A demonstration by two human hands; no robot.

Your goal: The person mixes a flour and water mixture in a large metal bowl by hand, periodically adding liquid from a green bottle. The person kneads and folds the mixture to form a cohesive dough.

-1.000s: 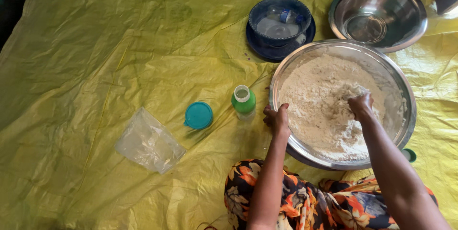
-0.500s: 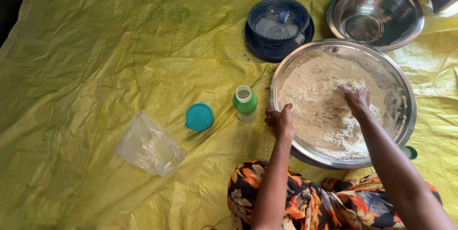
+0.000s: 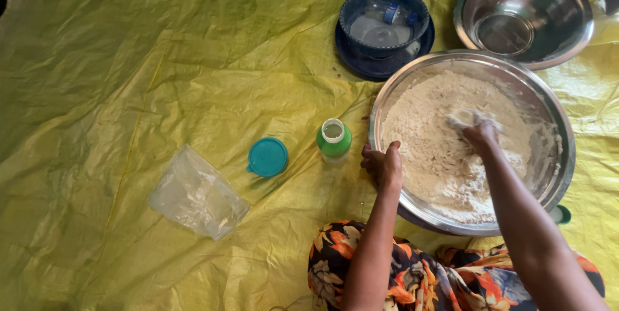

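A large steel bowl full of pale flour sits in front of me on a yellow sheet. My left hand grips the bowl's near left rim. My right hand is down in the flour near the middle, fingers curled around a clump of it and dusted white. A small green open bottle stands just left of the bowl, close to my left hand.
A teal lid and a clear plastic bag lie to the left. A blue bowl on a blue plate and an empty steel bowl stand behind. My flowered skirt is at the bottom.
My right hand has moved through the flour from the right side toward the middle. My left hand stays on the rim.
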